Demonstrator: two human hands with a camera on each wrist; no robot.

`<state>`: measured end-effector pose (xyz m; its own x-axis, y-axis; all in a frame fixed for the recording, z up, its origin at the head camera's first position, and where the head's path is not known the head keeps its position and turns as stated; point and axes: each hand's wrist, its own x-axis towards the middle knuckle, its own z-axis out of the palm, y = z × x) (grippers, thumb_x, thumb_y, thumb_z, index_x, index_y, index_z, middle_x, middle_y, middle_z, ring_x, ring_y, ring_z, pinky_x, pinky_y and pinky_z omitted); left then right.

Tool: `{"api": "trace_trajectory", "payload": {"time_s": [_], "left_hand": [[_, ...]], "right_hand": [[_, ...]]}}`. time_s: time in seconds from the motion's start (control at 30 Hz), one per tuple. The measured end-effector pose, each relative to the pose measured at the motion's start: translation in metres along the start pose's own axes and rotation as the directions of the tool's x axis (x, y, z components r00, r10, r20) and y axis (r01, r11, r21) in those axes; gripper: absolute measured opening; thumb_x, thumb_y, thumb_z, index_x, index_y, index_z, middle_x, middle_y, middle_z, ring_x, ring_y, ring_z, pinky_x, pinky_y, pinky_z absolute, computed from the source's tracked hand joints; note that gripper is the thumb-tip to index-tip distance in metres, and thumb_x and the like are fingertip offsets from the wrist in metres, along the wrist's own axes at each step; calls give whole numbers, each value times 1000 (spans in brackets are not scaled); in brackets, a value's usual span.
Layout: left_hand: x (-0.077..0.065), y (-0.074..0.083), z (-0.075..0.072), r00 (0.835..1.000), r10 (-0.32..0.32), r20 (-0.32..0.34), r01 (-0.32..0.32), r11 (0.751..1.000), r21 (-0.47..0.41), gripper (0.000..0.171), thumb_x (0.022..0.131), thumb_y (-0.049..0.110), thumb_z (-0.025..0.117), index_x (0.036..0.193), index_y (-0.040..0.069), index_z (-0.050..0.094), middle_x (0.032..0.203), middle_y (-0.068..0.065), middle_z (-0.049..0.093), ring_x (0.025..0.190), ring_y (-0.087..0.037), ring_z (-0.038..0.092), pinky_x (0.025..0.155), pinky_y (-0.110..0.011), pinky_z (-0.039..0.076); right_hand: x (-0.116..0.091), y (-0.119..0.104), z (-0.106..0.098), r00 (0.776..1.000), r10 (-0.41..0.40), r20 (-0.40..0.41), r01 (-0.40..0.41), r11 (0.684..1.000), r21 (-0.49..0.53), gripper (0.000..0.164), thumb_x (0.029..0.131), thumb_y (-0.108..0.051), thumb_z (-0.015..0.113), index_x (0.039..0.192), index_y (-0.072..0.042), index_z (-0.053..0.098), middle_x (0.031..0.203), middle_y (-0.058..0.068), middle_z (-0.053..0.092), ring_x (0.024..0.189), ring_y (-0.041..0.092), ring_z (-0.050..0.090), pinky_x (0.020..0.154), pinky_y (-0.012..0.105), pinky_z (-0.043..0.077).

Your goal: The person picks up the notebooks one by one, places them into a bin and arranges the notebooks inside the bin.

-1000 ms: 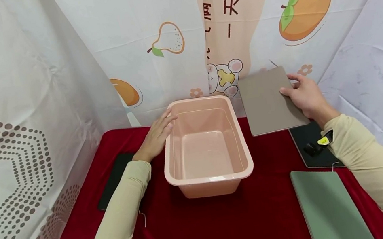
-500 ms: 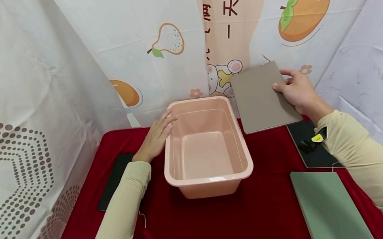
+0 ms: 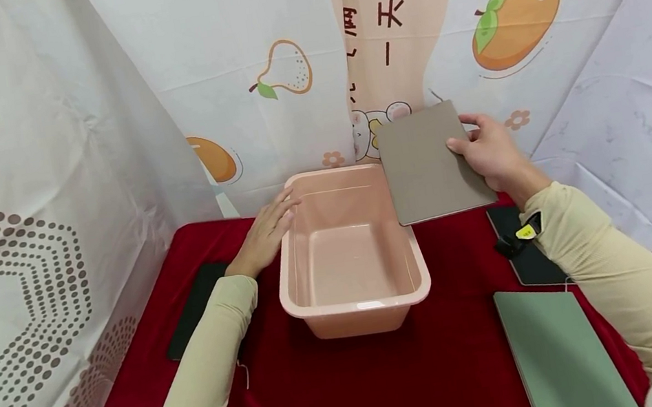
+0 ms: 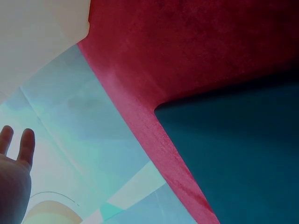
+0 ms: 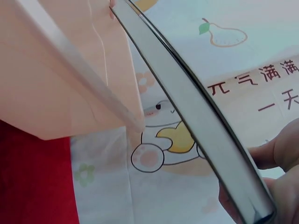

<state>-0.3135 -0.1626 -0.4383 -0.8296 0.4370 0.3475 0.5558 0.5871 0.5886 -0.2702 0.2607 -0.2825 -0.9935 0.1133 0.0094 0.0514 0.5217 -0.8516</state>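
A grey-brown notebook (image 3: pixel 430 164) hangs tilted in the air in the head view, its lower left corner overlapping the right rim of a pink plastic basin (image 3: pixel 358 321). My right hand (image 3: pixel 497 155) pinches the notebook's right edge, thumb on the cover facing me. In the right wrist view the page edges of that notebook (image 5: pixel 194 109) face the camera, and the right hand (image 5: pixel 280 177) grips its lower end. At the basin's left rim rests my left hand (image 3: pixel 264 236), fingers extended. Only part of the left hand (image 4: pixel 16 182) shows in the left wrist view.
On the red cloth (image 3: pixel 377 391) at the right lie a green notebook (image 3: pixel 561 344) and, farther back, a black notebook (image 3: pixel 537 264) partly behind the right wrist. A dark notebook (image 3: pixel 194 312) lies under the left forearm. A printed curtain (image 3: pixel 206 60) hangs behind the table.
My right hand has carried the grey-brown notebook leftward and slightly up, from right of the basin to its right rim. The left hand and the basin have stayed in place.
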Motion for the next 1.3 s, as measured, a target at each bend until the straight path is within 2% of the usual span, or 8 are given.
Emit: {"api": "trace_trajectory", "payload": {"time_s": [0.17, 0.37, 0.63, 0.83, 1.07, 1.3], "left_hand": [[-1, -1, -1, 1000, -13, -1, 13, 1000, -4, 50, 110, 47, 33, 150, 24, 51, 168, 17, 25, 149, -27, 34, 121, -55, 27], [-1, -1, -1, 1000, -25, 6, 25, 1000, -11, 50, 109, 49, 34, 150, 25, 51, 168, 19, 24, 150, -27, 33, 120, -56, 27], [-1, 0, -1, 1000, -16, 7, 16, 1000, -25, 50, 110, 46, 33, 150, 23, 50, 169, 15, 24, 151, -25, 33, 121, -54, 26], [-1, 1, -1, 1000, -18, 9, 18, 1000, -24, 50, 110, 46, 32, 151, 22, 50, 170, 14, 24, 151, -27, 33, 121, -56, 27], [-1, 2, -1, 1000, -14, -2, 14, 999, -32, 50, 110, 46, 32, 150, 23, 51, 169, 13, 25, 150, -26, 33, 121, -54, 27], [-1, 2, -1, 1000, -4, -5, 4, 1000, -19, 50, 110, 46, 32, 150, 21, 52, 169, 12, 25, 150, -27, 34, 121, -55, 27]], "right_hand": [[-2, -10, 9, 1000, 8, 29, -9, 999, 37, 71, 106, -29, 54, 163, -10, 17, 138, 21, 49, 104, 22, 59, 89, 37, 52], [-1, -16, 18, 999, 15, 50, -19, 996, 88, 69, 106, -24, 53, 161, -7, 15, 134, 20, 48, 101, 22, 59, 87, 38, 52], [0, -25, 32, 997, 17, 77, -26, 993, 115, 68, 106, -21, 52, 161, -7, 14, 136, 21, 48, 104, 24, 59, 92, 43, 53], [-1, -33, 43, 996, 19, 92, -31, 991, 133, 69, 106, -21, 54, 161, -8, 15, 134, 20, 49, 102, 24, 61, 89, 40, 54], [2, -39, 53, 993, 17, 116, -37, 984, 173, 69, 106, -17, 54, 161, -8, 14, 127, 16, 49, 105, 25, 60, 93, 43, 53], [6, -41, 63, 994, 2, 108, -23, 981, 193, 66, 104, -13, 54, 158, -5, 18, 116, 12, 50, 95, 19, 61, 82, 31, 53]]}}
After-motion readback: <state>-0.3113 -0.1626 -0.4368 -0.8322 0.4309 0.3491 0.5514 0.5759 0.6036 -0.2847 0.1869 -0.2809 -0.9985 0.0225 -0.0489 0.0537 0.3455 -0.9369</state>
